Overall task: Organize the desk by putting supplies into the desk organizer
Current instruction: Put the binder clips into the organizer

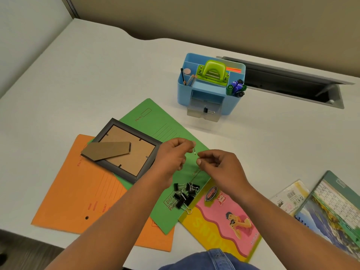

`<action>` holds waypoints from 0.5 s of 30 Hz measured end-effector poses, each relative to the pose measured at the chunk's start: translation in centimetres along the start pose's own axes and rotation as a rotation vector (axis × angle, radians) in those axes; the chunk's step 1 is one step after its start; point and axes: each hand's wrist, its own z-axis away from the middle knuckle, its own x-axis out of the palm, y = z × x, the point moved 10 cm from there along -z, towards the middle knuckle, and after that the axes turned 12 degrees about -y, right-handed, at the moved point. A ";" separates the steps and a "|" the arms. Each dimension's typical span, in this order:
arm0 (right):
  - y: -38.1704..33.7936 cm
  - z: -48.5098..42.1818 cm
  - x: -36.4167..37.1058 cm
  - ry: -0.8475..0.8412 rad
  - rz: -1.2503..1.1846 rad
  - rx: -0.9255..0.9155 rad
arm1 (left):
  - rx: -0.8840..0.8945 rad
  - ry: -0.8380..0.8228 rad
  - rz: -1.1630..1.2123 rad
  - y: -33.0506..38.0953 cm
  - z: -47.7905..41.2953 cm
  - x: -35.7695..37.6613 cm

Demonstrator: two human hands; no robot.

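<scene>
Currently, step: judged to be moving binder clips to the clear drawer, open at the front foot of the desk organizer; lone clip lying inside.
Left hand: pinching a silvery piece, well in front of the organizer; blurred, probably clip wire.
Right hand: fingers curled, tips at the piece's lower end; grip not resolvable.
Binder clips: heaped on green folder, farther in front of the organizer.
Next: carry toward the organizer, release over drawer, return for heap.

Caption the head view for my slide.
Left hand and right hand pinch a wire piece over binder clips; one clip sits in the drawer.
</scene>
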 end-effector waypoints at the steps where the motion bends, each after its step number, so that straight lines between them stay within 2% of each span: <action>1: -0.1 -0.1 0.0 -0.004 -0.106 0.015 | 0.003 -0.032 0.098 0.1 0.1 0.6; 4: -0.6 -0.6 0.2 -0.027 -0.448 0.063 | 0.033 -0.096 0.259 0.6 0.3 1.8; 7: -1.0 -1.2 -0.6 0.000 -0.562 0.079 | 0.072 -0.119 0.298 1.3 0.1 2.1; 11: -2.5 -2.3 -3.5 0.090 -0.463 0.052 | 0.039 -0.016 0.138 1.2 -0.1 0.5; 15: -6.1 -4.7 -7.8 0.210 -0.076 -0.067 | -0.023 0.088 -0.027 0.2 0.4 -1.7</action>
